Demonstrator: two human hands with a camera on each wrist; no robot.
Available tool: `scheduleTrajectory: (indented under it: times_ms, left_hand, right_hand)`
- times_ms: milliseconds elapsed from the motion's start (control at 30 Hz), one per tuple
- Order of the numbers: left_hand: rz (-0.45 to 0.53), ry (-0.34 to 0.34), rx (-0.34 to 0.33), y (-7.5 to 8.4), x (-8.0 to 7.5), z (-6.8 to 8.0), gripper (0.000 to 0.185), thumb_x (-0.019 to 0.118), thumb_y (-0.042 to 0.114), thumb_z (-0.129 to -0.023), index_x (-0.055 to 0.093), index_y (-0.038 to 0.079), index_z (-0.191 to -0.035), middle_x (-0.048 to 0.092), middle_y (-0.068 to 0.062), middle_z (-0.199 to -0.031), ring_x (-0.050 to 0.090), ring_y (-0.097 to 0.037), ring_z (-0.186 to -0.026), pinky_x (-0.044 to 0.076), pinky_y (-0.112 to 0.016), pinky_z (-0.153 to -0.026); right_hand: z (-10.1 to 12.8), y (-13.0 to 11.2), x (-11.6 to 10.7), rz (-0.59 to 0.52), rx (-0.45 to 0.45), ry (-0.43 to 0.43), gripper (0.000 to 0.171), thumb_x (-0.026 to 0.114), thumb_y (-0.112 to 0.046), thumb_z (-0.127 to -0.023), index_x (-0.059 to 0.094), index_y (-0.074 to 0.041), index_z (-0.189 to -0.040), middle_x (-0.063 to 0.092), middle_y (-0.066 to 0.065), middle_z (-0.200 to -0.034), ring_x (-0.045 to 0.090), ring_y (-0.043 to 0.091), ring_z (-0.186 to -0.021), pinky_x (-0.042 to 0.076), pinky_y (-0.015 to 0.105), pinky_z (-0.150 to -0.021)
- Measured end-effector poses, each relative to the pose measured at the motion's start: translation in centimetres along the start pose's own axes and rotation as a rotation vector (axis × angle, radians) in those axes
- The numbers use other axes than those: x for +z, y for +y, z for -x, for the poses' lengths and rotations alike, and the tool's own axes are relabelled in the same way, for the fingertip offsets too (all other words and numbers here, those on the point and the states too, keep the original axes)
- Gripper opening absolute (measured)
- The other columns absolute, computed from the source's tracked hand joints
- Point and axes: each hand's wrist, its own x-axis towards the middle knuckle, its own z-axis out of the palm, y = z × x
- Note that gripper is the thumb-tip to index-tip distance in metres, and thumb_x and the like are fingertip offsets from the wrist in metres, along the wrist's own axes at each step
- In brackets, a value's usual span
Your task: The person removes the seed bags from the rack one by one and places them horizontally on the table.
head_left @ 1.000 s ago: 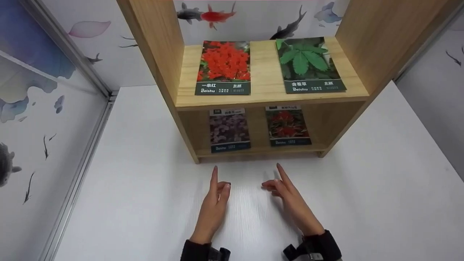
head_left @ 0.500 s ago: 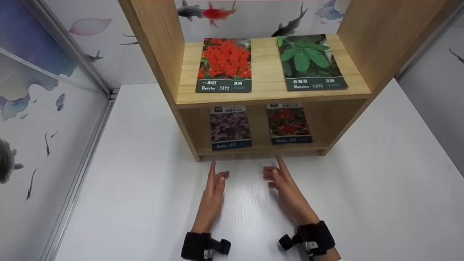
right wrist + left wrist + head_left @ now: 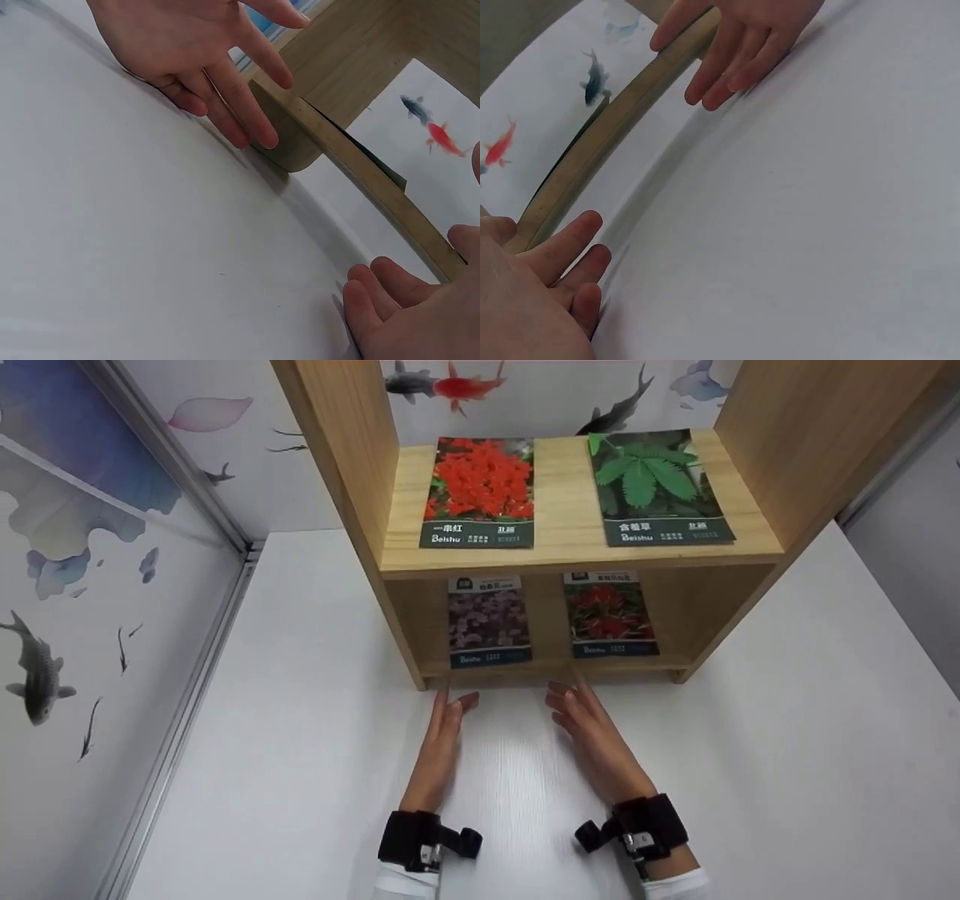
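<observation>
A wooden shelf unit point(image 3: 577, 559) stands ahead of me on the white tabletop. My left hand point(image 3: 441, 739) and right hand point(image 3: 600, 739) reach forward, palms facing each other, with fingers extended and nothing held. Their index fingertips meet the front edge of the lower board point(image 3: 510, 673); in the left wrist view, fingers overlap that board point(image 3: 592, 157) from both sides. On the lower board lie a purple-flower seed packet point(image 3: 490, 622) and a red-flower one point(image 3: 611, 615). The upper board carries a bright red-flower packet point(image 3: 482, 491) and a green-leaf packet point(image 3: 656, 487).
Black wrist straps with small cameras point(image 3: 409, 840) sit on both forearms. A panel with painted fish point(image 3: 41, 667) and a metal track point(image 3: 202, 682) bounds the table on the left. Another panel point(image 3: 907, 532) stands on the right, and a fish-printed wall point(image 3: 517, 405) rises behind.
Both hands have moved forward over the table until the index fingertips reach the lower board. Fingers other than the index have straightened somewhat. The view has shifted slightly; packets stay put on the boards.
</observation>
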Motion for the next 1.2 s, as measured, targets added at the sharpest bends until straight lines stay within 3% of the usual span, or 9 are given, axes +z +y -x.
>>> scheduleTrajectory:
  times_ms: [133,267,500,833,1000,1200]
  left_hand:
    - [0.054,-0.007,-0.017,0.2,-0.1,-0.4,0.058,0.029,0.057,-0.094,0.003,0.044,-0.144,0.043,0.004,-0.140,0.027,-0.014,-0.136,0.011,-0.048,-0.112]
    - [0.090,0.011,-0.063,0.3,-0.3,-0.8,0.061,0.030,0.059,-0.093,0.000,0.045,-0.144,0.037,0.003,-0.145,0.020,-0.016,-0.139,0.009,-0.046,-0.113]
    - [0.091,0.034,-0.140,0.7,-0.5,-1.5,0.071,0.033,0.065,-0.089,-0.003,0.041,-0.145,0.004,0.004,-0.155,0.010,-0.020,-0.141,0.009,-0.047,-0.113]
    - [0.112,-0.041,-0.098,3.9,-1.3,-2.5,0.057,0.026,0.049,-0.098,-0.003,0.039,-0.146,-0.011,0.014,-0.153,0.021,-0.020,-0.139,0.013,-0.046,-0.112]
    - [0.151,-0.063,-0.101,4.5,-1.6,-2.9,0.056,0.023,0.047,-0.099,-0.005,0.037,-0.147,-0.012,0.011,-0.153,0.024,-0.020,-0.138,0.011,-0.047,-0.111]
    - [0.183,-0.071,-0.090,4.8,-1.7,-3.8,0.057,0.024,0.052,-0.098,-0.005,0.041,-0.146,-0.014,0.012,-0.153,0.024,-0.023,-0.137,0.011,-0.048,-0.111]
  right_hand:
    - [-0.5,-0.1,0.1,-0.034,-0.009,-0.009,0.060,0.044,-0.040,-0.096,0.012,-0.037,-0.146,0.028,0.008,-0.146,0.030,0.025,-0.134,0.019,0.041,-0.112]
    - [-0.8,-0.4,0.4,0.018,-0.003,0.002,0.064,0.045,-0.044,-0.095,0.008,-0.037,-0.147,0.031,0.008,-0.145,0.033,0.024,-0.133,0.022,0.039,-0.111]
    - [-1.7,-1.0,1.0,0.084,0.004,-0.021,0.064,0.041,-0.044,-0.096,0.006,-0.032,-0.148,0.034,0.010,-0.143,0.034,0.028,-0.132,0.023,0.043,-0.110]
    - [-3.5,-2.0,1.4,0.151,0.027,-0.058,0.061,0.037,-0.046,-0.097,0.005,-0.037,-0.147,0.046,0.014,-0.135,0.044,0.029,-0.126,0.030,0.047,-0.105]
    - [-3.8,-3.0,2.2,0.126,0.052,-0.082,0.058,0.034,-0.042,-0.099,0.000,-0.039,-0.146,0.050,0.019,-0.132,0.047,0.036,-0.121,0.032,0.050,-0.103]
    - [-4.2,-4.2,3.4,0.066,0.070,-0.135,0.060,0.031,-0.037,-0.101,-0.007,-0.035,-0.147,0.048,0.035,-0.125,0.049,0.051,-0.111,0.038,0.057,-0.095]
